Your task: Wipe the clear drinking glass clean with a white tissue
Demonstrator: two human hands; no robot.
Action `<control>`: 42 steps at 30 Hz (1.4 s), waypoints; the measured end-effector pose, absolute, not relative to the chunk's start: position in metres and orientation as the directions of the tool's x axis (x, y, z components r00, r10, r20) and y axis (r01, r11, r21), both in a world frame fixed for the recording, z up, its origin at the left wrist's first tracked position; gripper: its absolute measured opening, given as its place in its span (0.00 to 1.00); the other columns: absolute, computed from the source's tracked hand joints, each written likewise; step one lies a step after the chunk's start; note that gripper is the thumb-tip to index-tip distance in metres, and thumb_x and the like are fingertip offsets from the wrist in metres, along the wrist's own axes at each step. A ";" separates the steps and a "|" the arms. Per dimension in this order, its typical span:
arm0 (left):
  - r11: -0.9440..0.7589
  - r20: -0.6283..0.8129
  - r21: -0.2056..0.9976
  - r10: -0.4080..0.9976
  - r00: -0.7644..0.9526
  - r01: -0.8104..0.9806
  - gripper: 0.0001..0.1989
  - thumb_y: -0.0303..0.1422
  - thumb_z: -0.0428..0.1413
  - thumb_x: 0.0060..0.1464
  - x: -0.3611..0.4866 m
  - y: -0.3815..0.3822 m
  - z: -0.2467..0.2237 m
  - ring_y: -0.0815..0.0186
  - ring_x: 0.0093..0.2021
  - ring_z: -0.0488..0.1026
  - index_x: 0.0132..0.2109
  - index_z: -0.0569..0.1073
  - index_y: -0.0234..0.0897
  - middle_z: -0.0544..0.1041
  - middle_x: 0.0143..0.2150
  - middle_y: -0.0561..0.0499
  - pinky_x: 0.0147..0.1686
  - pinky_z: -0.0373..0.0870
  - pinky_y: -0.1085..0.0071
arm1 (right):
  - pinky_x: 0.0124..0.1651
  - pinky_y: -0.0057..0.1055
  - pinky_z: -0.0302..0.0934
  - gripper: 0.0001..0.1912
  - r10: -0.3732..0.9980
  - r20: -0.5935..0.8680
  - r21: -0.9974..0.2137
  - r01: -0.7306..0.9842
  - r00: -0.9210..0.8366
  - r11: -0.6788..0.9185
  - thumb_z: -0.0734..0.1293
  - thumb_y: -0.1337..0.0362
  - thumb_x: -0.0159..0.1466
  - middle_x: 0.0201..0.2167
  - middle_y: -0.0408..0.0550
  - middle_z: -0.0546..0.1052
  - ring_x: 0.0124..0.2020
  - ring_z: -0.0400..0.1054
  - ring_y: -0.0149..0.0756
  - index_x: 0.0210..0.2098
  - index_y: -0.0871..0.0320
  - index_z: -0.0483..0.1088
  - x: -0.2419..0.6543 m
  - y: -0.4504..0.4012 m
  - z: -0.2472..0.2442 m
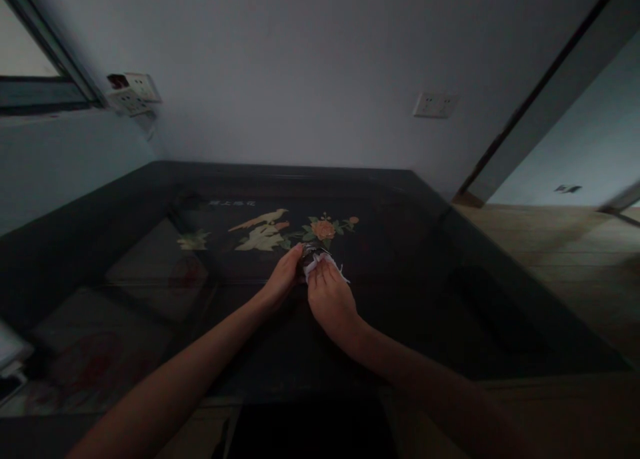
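Over the middle of the dark glossy tabletop [400, 305], my two hands meet around a small dark, shiny object [311, 251]. Its kind is hard to make out because the fingers and a cloth cover most of it. My left hand [284, 275] grips the object from the left side, thumb side up. A crumpled white cloth [316, 261] is pressed against the object under the fingers of my right hand [331, 295]. Part of the cloth sticks out to the right of those fingers.
Flowers [323, 229] and a pale bird [260, 229] decorate the tabletop. A wall socket [434, 105] is at the back right, another socket [143, 87] at the back left. A white object [13, 352] lies at the left edge. Wooden floor [530, 239] shows at right.
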State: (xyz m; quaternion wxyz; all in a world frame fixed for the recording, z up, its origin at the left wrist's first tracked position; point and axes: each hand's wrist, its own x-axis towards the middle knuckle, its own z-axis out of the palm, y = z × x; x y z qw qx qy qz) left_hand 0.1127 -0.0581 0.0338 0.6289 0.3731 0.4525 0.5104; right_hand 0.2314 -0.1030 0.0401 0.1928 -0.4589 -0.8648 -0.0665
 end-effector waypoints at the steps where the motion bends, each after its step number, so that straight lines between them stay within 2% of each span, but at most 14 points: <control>1: 0.194 -0.179 0.932 0.981 0.076 -0.307 0.18 0.44 0.53 0.57 0.114 -0.059 0.034 0.64 0.34 0.74 0.45 0.74 0.36 0.79 0.36 0.48 0.30 0.69 0.73 | 0.60 0.50 0.55 0.19 0.779 0.367 -0.083 0.817 -0.508 0.571 0.55 0.78 0.62 0.48 0.74 0.74 0.53 0.68 0.53 0.50 0.79 0.68 0.231 -0.104 0.044; 6: 0.114 -0.090 0.933 0.992 0.087 -0.340 0.20 0.45 0.52 0.57 0.115 -0.060 0.031 0.62 0.39 0.75 0.47 0.73 0.34 0.79 0.41 0.47 0.41 0.70 0.69 | 0.47 0.39 0.62 0.15 0.856 0.231 -0.242 0.824 -0.463 0.512 0.55 0.75 0.64 0.36 0.59 0.78 0.40 0.72 0.44 0.41 0.64 0.71 0.232 -0.107 0.065; 9: 0.058 -0.038 0.934 0.997 0.063 -0.352 0.20 0.45 0.50 0.59 0.115 -0.060 0.029 0.62 0.43 0.75 0.50 0.71 0.36 0.78 0.44 0.48 0.44 0.69 0.68 | 0.39 0.33 0.60 0.12 0.912 0.190 -0.513 0.756 -0.363 0.407 0.55 0.72 0.64 0.32 0.54 0.77 0.34 0.71 0.40 0.38 0.62 0.70 0.234 -0.103 0.067; 11: 0.011 0.003 0.924 0.999 0.034 -0.382 0.18 0.44 0.49 0.60 0.117 -0.061 0.028 0.62 0.44 0.74 0.50 0.70 0.38 0.77 0.46 0.49 0.46 0.69 0.68 | 0.35 0.31 0.59 0.11 0.940 0.174 -0.775 0.548 -0.293 0.314 0.56 0.69 0.64 0.30 0.51 0.76 0.31 0.69 0.39 0.35 0.61 0.69 0.233 -0.098 0.064; 13: -0.025 0.038 0.901 0.999 0.021 -0.432 0.17 0.44 0.49 0.60 0.120 -0.062 0.029 0.63 0.46 0.73 0.50 0.70 0.39 0.77 0.46 0.50 0.48 0.68 0.68 | 0.33 0.31 0.59 0.09 0.962 0.137 -0.969 0.170 -0.238 0.180 0.58 0.66 0.62 0.29 0.49 0.74 0.30 0.68 0.37 0.35 0.61 0.69 0.232 -0.093 0.061; 16: -0.060 0.081 0.865 0.996 0.022 -0.499 0.18 0.44 0.50 0.59 0.125 -0.064 0.030 0.63 0.48 0.72 0.50 0.70 0.38 0.76 0.47 0.49 0.52 0.65 0.68 | 0.36 0.32 0.62 0.10 0.972 0.094 -0.929 -0.370 -0.217 0.007 0.62 0.62 0.58 0.31 0.48 0.75 0.32 0.69 0.38 0.38 0.59 0.69 0.230 -0.089 0.062; 19: -0.095 0.115 0.845 0.993 0.007 -0.526 0.20 0.46 0.51 0.59 0.128 -0.067 0.033 0.62 0.51 0.71 0.51 0.69 0.38 0.75 0.50 0.47 0.54 0.63 0.67 | 0.39 0.34 0.63 0.12 0.976 0.102 -0.835 -0.549 -0.190 -0.020 0.66 0.61 0.56 0.34 0.48 0.76 0.36 0.69 0.39 0.39 0.58 0.69 0.229 -0.090 0.067; 22: -0.134 0.140 0.838 0.990 -0.029 -0.529 0.22 0.47 0.51 0.58 0.128 -0.068 0.036 0.61 0.54 0.70 0.53 0.68 0.40 0.74 0.52 0.47 0.55 0.62 0.66 | 0.36 0.31 0.61 0.12 0.966 0.167 -0.881 -0.470 -0.198 0.056 0.65 0.59 0.58 0.32 0.46 0.75 0.33 0.68 0.37 0.40 0.58 0.69 0.232 -0.093 0.070; 26: -0.148 0.161 0.837 0.987 -0.021 -0.527 0.22 0.48 0.51 0.57 0.125 -0.068 0.040 0.60 0.53 0.70 0.54 0.67 0.40 0.74 0.53 0.47 0.54 0.64 0.65 | 0.30 0.27 0.56 0.09 0.921 0.301 -0.953 -0.032 -0.249 0.303 0.60 0.61 0.63 0.26 0.43 0.71 0.26 0.63 0.32 0.36 0.59 0.69 0.239 -0.096 0.070; 28: -0.137 0.155 0.836 0.988 -0.010 -0.531 0.23 0.48 0.50 0.58 0.124 -0.068 0.042 0.59 0.52 0.71 0.54 0.67 0.40 0.75 0.52 0.46 0.54 0.64 0.63 | 0.29 0.27 0.55 0.11 0.880 0.356 -0.875 0.219 -0.314 0.432 0.57 0.63 0.65 0.24 0.43 0.70 0.25 0.62 0.31 0.33 0.59 0.68 0.243 -0.096 0.071; 31: -0.097 0.111 0.848 0.994 -0.005 -0.521 0.22 0.47 0.50 0.59 0.122 -0.068 0.044 0.60 0.51 0.73 0.54 0.67 0.39 0.76 0.50 0.46 0.54 0.64 0.63 | 0.36 0.29 0.59 0.11 0.794 0.400 -0.624 0.498 -0.458 0.602 0.55 0.70 0.65 0.29 0.48 0.75 0.30 0.67 0.35 0.35 0.60 0.69 0.248 -0.096 0.075; 36: -0.037 0.052 0.916 0.998 0.027 -0.399 0.21 0.46 0.49 0.59 0.116 -0.064 0.041 0.61 0.47 0.74 0.51 0.71 0.36 0.77 0.48 0.46 0.50 0.67 0.66 | 0.53 0.40 0.61 0.17 0.653 0.355 -0.186 0.635 -0.669 0.750 0.56 0.75 0.62 0.43 0.62 0.77 0.46 0.71 0.45 0.47 0.67 0.70 0.250 -0.094 0.072; 38: 0.021 -0.008 0.930 0.999 0.037 -0.368 0.19 0.45 0.51 0.58 0.115 -0.062 0.038 0.62 0.44 0.75 0.49 0.72 0.37 0.78 0.45 0.47 0.44 0.70 0.68 | 0.56 0.44 0.60 0.18 0.677 0.351 -0.127 0.684 -0.646 0.718 0.56 0.76 0.62 0.45 0.66 0.77 0.49 0.71 0.48 0.49 0.71 0.69 0.247 -0.095 0.063; 42: 0.135 -0.110 0.913 0.990 0.086 -0.385 0.17 0.44 0.52 0.58 0.114 -0.061 0.035 0.62 0.38 0.76 0.47 0.72 0.38 0.79 0.42 0.47 0.32 0.71 0.71 | 0.63 0.52 0.53 0.22 0.758 0.430 -0.198 0.768 -0.491 0.609 0.55 0.79 0.61 0.54 0.73 0.70 0.59 0.63 0.52 0.54 0.76 0.64 0.240 -0.099 0.040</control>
